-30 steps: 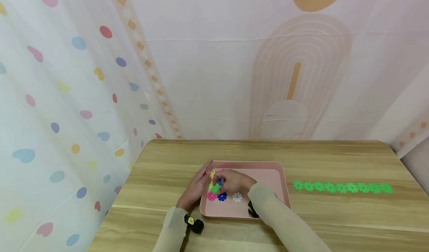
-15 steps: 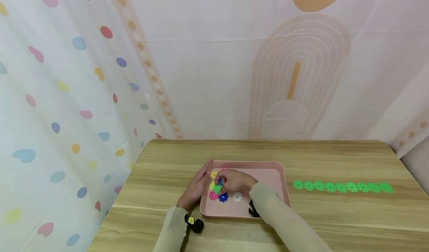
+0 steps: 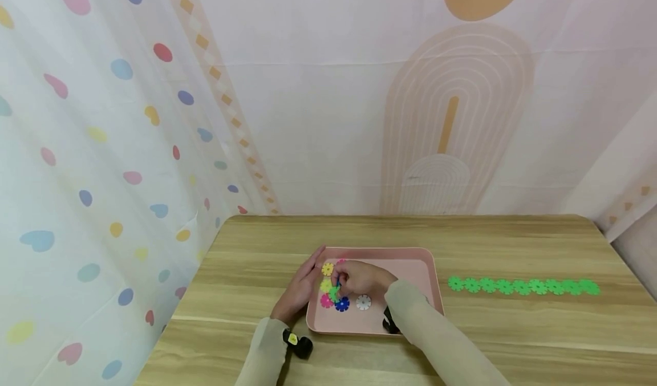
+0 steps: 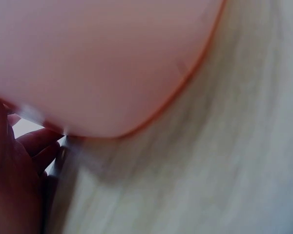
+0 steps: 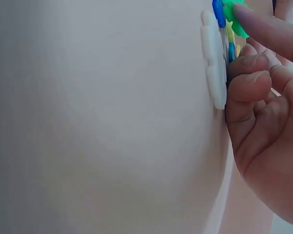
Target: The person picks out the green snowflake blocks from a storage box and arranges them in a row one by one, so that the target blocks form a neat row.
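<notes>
My right hand (image 3: 361, 277) reaches into the left part of the pink tray (image 3: 410, 275) and pinches a green snowflake disc (image 3: 333, 295) between thumb and fingertips. Around it lie a pink disc (image 3: 327, 300), a dark blue disc (image 3: 342, 304), a pale yellow disc (image 3: 325, 285) and an orange-yellow disc (image 3: 328, 269). The right wrist view has the thumb on the green disc, beside a white disc (image 5: 213, 63) lying flat. Outside the tray's left wall, my left hand (image 3: 299, 291) rests against it with straight fingers. The right hand covers part of the discs.
To the right of the tray, a row of several green discs (image 3: 522, 287) lies on the wooden table (image 3: 487, 340). A patterned curtain (image 3: 328, 118) hangs behind the table's far edge and along the left side.
My right hand has shifted slightly to the right and towards me with the green disc, uncovering more of the yellow discs. The left hand has stayed at the tray.
</notes>
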Action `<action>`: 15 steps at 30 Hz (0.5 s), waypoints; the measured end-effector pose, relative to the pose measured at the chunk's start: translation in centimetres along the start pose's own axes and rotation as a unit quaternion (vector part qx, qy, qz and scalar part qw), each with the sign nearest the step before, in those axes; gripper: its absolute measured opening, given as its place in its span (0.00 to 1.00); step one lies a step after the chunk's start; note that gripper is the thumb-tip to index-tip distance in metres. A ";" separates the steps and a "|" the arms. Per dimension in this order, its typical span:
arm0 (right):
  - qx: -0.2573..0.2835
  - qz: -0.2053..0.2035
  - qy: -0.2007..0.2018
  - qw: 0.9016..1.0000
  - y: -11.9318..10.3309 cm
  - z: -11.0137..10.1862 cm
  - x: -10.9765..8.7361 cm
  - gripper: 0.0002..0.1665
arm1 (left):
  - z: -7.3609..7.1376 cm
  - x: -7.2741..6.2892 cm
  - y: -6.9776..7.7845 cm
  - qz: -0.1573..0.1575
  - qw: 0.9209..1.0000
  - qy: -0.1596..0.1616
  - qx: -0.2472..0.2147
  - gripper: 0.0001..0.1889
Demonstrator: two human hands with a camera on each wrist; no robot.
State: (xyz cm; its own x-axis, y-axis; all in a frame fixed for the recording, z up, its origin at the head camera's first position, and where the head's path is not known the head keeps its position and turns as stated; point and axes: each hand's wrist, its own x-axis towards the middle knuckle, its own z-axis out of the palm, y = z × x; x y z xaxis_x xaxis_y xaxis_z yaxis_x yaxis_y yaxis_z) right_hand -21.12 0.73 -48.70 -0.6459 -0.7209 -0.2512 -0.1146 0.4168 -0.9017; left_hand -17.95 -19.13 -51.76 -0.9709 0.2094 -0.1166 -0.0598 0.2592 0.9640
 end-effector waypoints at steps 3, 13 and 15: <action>0.001 0.000 -0.008 1.000 0.1 0.0 -0.1 0.06 | 0.0 0.0 0.0 -0.006 1.000 -0.002 -0.006 0.26; 0.039 0.009 -0.013 0.999 -0.3 -0.1 -0.4 0.06 | 0.0 0.0 -0.1 -0.002 1.000 -0.004 -0.010 0.26; 0.030 0.007 -0.009 0.999 -0.5 -0.1 -0.5 0.05 | 0.0 -0.1 0.0 0.000 1.000 -0.005 -0.010 0.26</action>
State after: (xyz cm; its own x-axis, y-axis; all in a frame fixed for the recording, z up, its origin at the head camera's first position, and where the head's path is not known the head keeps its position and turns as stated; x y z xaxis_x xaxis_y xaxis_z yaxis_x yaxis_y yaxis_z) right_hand -20.87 0.94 -48.13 -0.6328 -0.7256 -0.2702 -0.0604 0.3941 -0.9171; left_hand -17.89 -19.16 -51.74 -0.9685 0.2184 -0.1194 -0.0650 0.2408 0.9684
